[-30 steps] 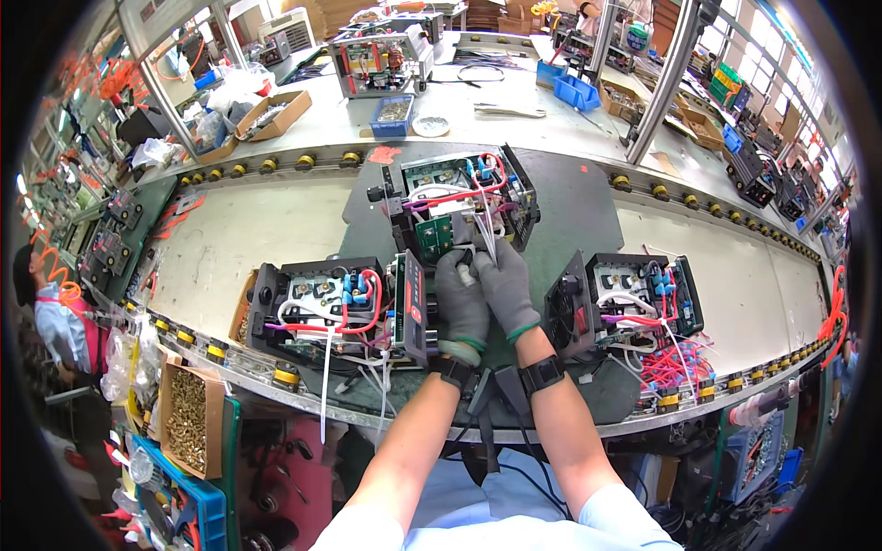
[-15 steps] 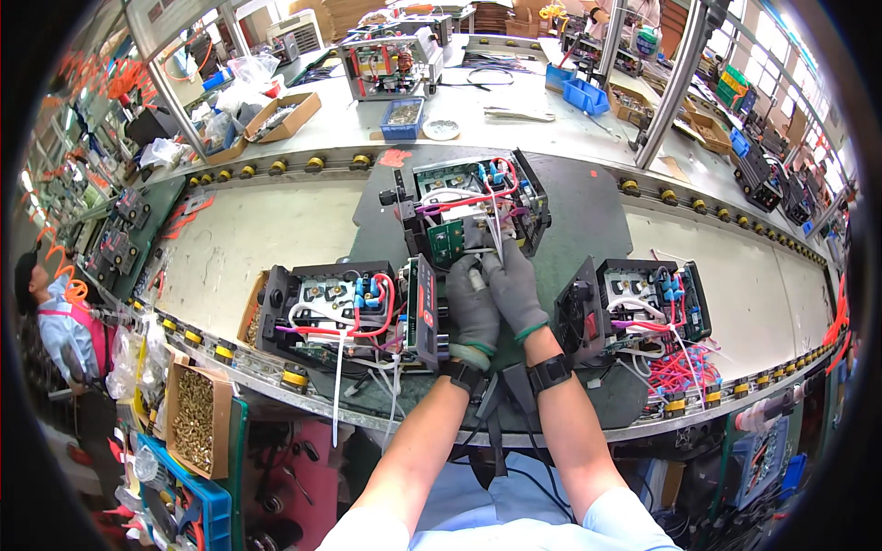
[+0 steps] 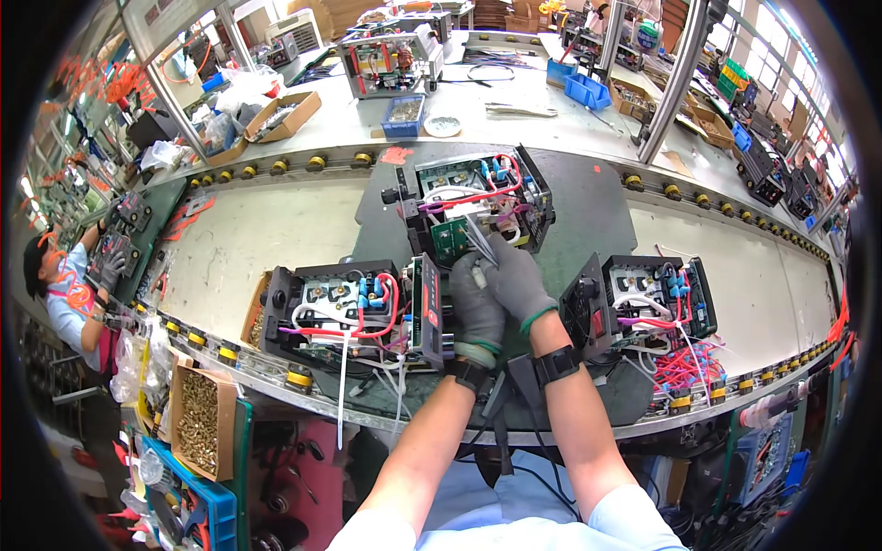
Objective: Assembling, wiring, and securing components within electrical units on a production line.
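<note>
An opened black metal-cased unit (image 3: 478,197), with a green circuit board (image 3: 449,239) and red, white and purple wires, sits on the dark mat ahead of me. Both my gloved hands meet at its near side. My right hand (image 3: 522,283) is closed on several thin pale strips (image 3: 480,241) that look like cable ties, slanting up over the board's right edge. My left hand (image 3: 478,308) is closed just beside it, with a small whitish piece (image 3: 479,275) at its fingers; its kind is unclear. Fingertips partly hide each other.
Similar opened units stand left (image 3: 340,308) and right (image 3: 648,303), with white cable ties hanging from them. Roller rails (image 3: 317,163) border the bench. A blue bin of small parts (image 3: 404,114) stands beyond. Brass parts fill a cardboard box (image 3: 204,418) at lower left. A co-worker (image 3: 69,294) works far left.
The pale strips have tipped from nearly upright to leaning left as my right hand turned slightly. The co-worker at far left now reaches up toward the units there.
</note>
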### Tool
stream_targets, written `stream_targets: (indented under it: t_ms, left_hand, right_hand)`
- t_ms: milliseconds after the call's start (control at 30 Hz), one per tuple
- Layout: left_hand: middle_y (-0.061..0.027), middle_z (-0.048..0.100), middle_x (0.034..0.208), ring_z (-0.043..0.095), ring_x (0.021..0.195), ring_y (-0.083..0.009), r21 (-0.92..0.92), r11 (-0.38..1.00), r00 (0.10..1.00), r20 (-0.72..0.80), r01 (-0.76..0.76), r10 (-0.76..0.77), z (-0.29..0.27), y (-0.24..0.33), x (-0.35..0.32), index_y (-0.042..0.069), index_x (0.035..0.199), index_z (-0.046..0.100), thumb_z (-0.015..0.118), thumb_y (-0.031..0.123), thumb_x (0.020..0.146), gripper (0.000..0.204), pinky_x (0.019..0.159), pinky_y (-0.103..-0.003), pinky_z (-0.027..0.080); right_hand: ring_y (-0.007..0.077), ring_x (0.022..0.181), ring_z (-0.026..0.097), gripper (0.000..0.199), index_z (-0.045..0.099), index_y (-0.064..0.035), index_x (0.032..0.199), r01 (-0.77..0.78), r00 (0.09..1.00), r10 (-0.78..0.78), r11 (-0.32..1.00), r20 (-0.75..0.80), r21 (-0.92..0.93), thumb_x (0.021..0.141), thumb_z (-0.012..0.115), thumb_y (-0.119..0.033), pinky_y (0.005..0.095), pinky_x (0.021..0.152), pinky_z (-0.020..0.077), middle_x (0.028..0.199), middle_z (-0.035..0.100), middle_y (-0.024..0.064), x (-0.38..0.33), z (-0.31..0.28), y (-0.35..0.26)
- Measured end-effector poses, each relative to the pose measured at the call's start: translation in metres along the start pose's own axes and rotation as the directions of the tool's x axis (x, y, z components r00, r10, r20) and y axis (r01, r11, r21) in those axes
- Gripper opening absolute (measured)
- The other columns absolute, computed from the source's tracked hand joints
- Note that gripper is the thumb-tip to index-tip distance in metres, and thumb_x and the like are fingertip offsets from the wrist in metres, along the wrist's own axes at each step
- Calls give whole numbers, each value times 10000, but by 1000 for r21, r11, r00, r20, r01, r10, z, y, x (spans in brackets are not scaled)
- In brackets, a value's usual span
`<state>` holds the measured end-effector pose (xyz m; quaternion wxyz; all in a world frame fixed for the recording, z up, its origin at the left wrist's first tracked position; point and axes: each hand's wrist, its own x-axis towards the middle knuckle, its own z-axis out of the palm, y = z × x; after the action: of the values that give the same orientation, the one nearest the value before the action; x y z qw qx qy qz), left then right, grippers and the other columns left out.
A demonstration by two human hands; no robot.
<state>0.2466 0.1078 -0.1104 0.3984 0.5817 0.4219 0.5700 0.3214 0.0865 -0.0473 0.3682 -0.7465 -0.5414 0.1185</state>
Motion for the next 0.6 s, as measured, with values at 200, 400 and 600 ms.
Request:
stream_targets:
  t_ms: [200,400,600]
  left_hand:
    - [-126,644,1004,621,934,-223,-234,972,1000,-15,16,-20,6,-2,-4,-12,1156,608,626,112,891,293,852,-357,503]
    - [-113,652,956,615,889,-202,-134,990,998,58,39,-32,-3,14,-7,22,1053,616,598,113,896,182,780,-360,490]
    - [-109,654,959,614,888,-194,-313,944,994,73,101,-82,-1,23,-5,33,1040,615,598,104,891,166,772,-359,494]
  right_hand:
    - [417,819,657,211,641,-120,1050,102,994,-88,951,59,-293,849,625,-184,522,724,513,838,680,188,-2,-5,-12]
    - [380,796,663,147,688,-116,937,157,982,-183,935,-54,-317,800,657,-160,501,701,519,839,665,153,-13,-7,-13]
    - [368,792,662,138,678,-92,885,182,975,-213,927,-62,-329,770,679,-169,486,704,526,855,666,141,-5,-5,-9]
